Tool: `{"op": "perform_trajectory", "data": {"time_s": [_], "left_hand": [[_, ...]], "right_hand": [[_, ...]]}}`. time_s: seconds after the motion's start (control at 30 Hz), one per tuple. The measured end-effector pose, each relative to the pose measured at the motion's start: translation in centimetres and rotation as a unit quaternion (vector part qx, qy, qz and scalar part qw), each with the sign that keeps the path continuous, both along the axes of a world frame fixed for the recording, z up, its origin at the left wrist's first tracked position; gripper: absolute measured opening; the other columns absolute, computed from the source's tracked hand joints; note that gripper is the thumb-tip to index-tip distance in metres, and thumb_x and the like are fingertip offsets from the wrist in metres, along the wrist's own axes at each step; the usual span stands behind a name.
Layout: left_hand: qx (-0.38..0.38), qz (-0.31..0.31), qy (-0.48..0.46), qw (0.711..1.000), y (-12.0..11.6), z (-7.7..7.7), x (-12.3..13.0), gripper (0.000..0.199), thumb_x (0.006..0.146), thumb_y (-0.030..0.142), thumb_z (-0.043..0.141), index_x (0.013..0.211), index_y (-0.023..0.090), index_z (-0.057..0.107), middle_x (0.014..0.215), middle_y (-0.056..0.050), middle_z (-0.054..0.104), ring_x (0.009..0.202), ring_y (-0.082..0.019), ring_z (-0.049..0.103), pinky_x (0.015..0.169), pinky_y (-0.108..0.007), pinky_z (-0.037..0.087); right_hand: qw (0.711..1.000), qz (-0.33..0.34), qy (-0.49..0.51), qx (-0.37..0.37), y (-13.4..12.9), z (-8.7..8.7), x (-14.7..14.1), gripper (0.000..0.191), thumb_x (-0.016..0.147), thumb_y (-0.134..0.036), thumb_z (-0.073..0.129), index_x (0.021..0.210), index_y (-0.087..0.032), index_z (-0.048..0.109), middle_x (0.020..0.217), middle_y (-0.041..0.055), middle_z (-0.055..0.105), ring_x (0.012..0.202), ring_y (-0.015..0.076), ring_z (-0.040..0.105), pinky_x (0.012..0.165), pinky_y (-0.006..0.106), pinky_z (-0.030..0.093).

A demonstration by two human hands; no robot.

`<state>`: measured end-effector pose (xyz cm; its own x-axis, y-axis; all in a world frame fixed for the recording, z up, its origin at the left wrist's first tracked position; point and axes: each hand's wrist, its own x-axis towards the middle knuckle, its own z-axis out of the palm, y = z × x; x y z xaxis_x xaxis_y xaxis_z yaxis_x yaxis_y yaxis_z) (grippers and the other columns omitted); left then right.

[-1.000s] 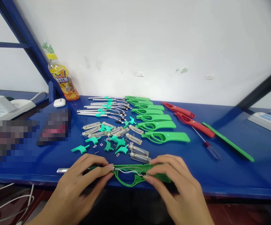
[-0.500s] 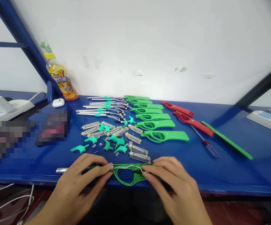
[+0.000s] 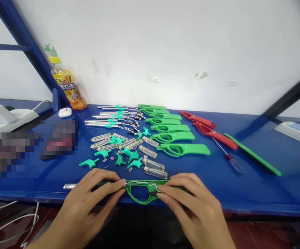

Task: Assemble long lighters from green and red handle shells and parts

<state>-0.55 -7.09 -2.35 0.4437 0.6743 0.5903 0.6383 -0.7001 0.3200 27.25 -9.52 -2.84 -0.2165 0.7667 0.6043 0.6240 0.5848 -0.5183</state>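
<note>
Left hand [image 3: 98, 193] grasping, fingertips and thumb pinched on the nose of a green shell [image 3: 153, 188]; a metal tube [image 3: 69, 186] pokes out beyond that hand; right hand [image 3: 191, 197] also grasping — thumb and forefinger on a black piece [image 3: 153, 194] at the shell's handle side; a white wire [image 3: 139, 183] runs between the two hands, along the shell's upper edge; the shell lies at the near edge of the blue table [image 3: 243, 193], its finger loop toward the person.

Just beyond: clear tanks [image 3: 155, 172], teal triggers [image 3: 89, 163], a small screw [image 3: 107, 167]; farther, spare tubes [image 3: 103, 126] with wires, side by side; to their right, a column of spare green shells [image 3: 196, 149], then red shells [image 3: 219, 139]; screwdriver [image 3: 235, 164] beside these; far left — a bottle [image 3: 69, 88], upright near the wall, white case [image 3: 65, 112] near its base.
</note>
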Motion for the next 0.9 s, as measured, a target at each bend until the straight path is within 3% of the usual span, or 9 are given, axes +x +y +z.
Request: {"op": "perform_trajectory", "data": {"time_s": [0.23, 0.9], "left_hand": [[0.019, 0.003, 0.012, 1.0, 0.11, 0.72, 0.29, 0.016, 0.106, 0.014, 0.062, 0.112, 0.024, 0.074, 0.106, -0.002, 0.072, 0.093, -0.014, 0.071, 0.084, -0.025, 0.058], [0.024, 0.008, 0.02, 0.999, 0.01, 0.87, 0.4, 0.016, 0.108, 0.017, 0.059, 0.111, 0.024, 0.073, 0.105, -0.001, 0.071, 0.094, -0.011, 0.07, 0.088, -0.02, 0.054]], "right_hand": [[1.0, -0.011, 0.019, 0.004, 0.0, -0.05, -0.19, 0.005, 0.104, -0.023, 0.074, 0.102, -0.025, 0.079, 0.094, 0.0002, 0.078, 0.096, 0.0218, 0.07, 0.083, 0.034, 0.062], [0.999, -0.029, 0.02, -0.005, -0.04, -0.67, -0.66, 0.006, 0.108, -0.027, 0.07, 0.102, -0.027, 0.07, 0.094, -0.0024, 0.075, 0.094, 0.0204, 0.068, 0.085, 0.033, 0.053]]}}
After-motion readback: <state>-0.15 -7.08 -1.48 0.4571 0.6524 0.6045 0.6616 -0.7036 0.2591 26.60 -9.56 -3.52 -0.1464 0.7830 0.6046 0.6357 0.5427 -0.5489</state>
